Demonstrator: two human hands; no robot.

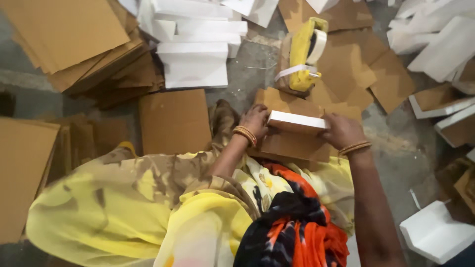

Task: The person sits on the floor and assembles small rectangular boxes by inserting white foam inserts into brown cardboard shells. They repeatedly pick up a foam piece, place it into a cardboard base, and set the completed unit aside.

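My left hand (256, 120) and my right hand (341, 130) grip the two ends of a white foam block (296, 119) that lies in a folded brown cardboard piece (296, 146) on my lap. Bangles circle both wrists. Yellow and orange-black cloth covers my legs below the hands. A yellow tape dispenser (304, 53) with a white tape roll lies on cardboard just beyond the block.
White foam blocks (195, 42) are stacked at the top centre, more foam (435, 42) at the top right and a foam corner piece (435, 232) at the bottom right. Flat cardboard sheets (69, 39) pile up at the left, one sheet (174, 121) beside my knee.
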